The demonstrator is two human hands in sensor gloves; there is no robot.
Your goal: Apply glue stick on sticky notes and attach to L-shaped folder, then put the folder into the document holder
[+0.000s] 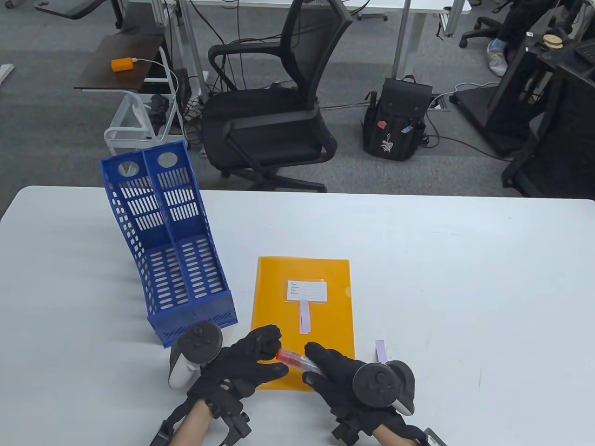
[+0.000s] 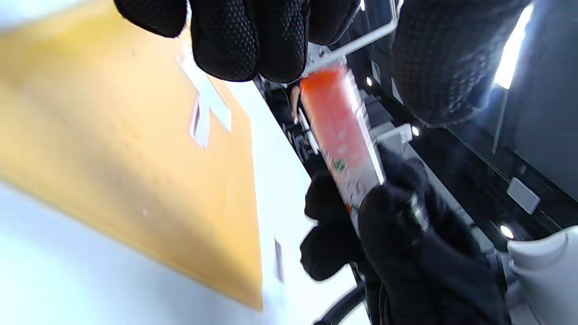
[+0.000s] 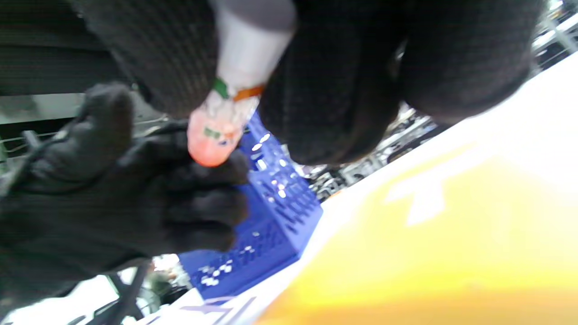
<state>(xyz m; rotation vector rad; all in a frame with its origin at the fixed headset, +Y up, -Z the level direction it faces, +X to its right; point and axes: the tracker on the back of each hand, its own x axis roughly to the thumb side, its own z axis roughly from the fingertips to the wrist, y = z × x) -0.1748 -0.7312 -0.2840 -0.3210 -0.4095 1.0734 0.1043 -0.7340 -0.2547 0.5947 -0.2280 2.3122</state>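
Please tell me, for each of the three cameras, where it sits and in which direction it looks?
Table view: high over the table, looking down at the orange folder; both gloved hands show.
Left wrist view: on the left wrist, tilted, facing the glue stick; left hand at top, right hand opposite.
Right wrist view: on the right wrist, facing the blue document holder; right fingers frame the stick.
All three share the folder and stick.

Both forearms are reaching in from the near edge, bringing the two gloved hands close together, each with a tracker riding on its back. The right hand (image 1: 346, 374) is curling its fingers around the glue stick (image 1: 297, 358), pointing it toward the left. The left hand (image 1: 248, 360) is curling its fingertips in at the stick's red end.
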